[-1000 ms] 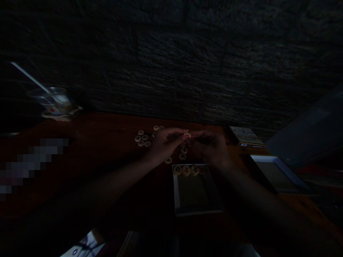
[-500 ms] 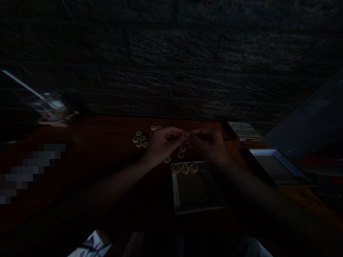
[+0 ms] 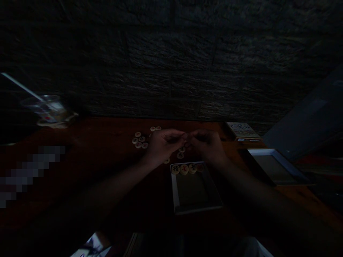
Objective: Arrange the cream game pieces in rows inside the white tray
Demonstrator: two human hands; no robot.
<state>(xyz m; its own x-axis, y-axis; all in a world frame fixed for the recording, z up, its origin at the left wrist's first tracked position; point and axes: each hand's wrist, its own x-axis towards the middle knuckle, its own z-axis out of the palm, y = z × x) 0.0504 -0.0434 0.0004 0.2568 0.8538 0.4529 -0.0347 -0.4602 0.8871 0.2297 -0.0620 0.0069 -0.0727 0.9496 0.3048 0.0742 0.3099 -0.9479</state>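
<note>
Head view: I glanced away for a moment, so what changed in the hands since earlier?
The left hand and right hand have closed over the round piece earlier visible between them, so it no longer shows. The tray and its row of pieces stayed put.

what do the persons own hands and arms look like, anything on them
Both are bare: the left hand and right hand wear no gloves, and the left forearm and right forearm show no sleeves. No watch or bracelet shows, though the light is dim, so small details such as rings are hard to make out.
</note>
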